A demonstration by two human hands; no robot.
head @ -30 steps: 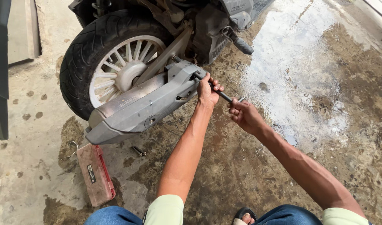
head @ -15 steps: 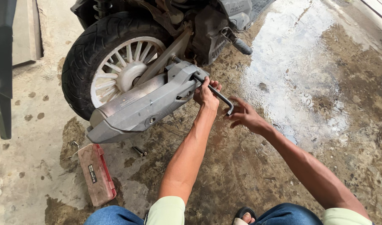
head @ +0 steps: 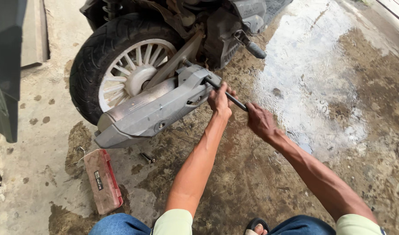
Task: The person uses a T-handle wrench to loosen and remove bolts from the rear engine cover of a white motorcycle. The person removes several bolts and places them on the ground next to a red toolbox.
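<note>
Grey metal takes up the middle of the view: the long engine cover (head: 153, 109) of a scooter, slanting down from its upper end, where both hands work, to a blunt lower end. A dark wrench (head: 223, 93) with a slim straight shaft sits at that upper end, its head against the cover and its shaft running down and away from it. The left hand (head: 219, 99) is closed around the shaft close to the cover, knuckles up. The right hand (head: 259, 121) is wrapped around the far end of the same shaft, a little farther from the cover, fist tight. Both forearms are bare, with pale green sleeve ends at the bottom edge, blue jeans below them and a sandalled toe (head: 256, 227) between the knees.

Behind the cover stands the rear wheel (head: 121, 69), a black tyre on a white spoked rim. Above the cover's upper end a black footpeg (head: 251, 45) juts out from the scooter body. Just below the cover's lower end, a small red flat case (head: 103, 180) lies on the stained concrete floor (head: 330, 130), and two loose dark bolts (head: 147, 157) lie between case and cover. A wet pale patch spreads across the floor beyond the hands.
</note>
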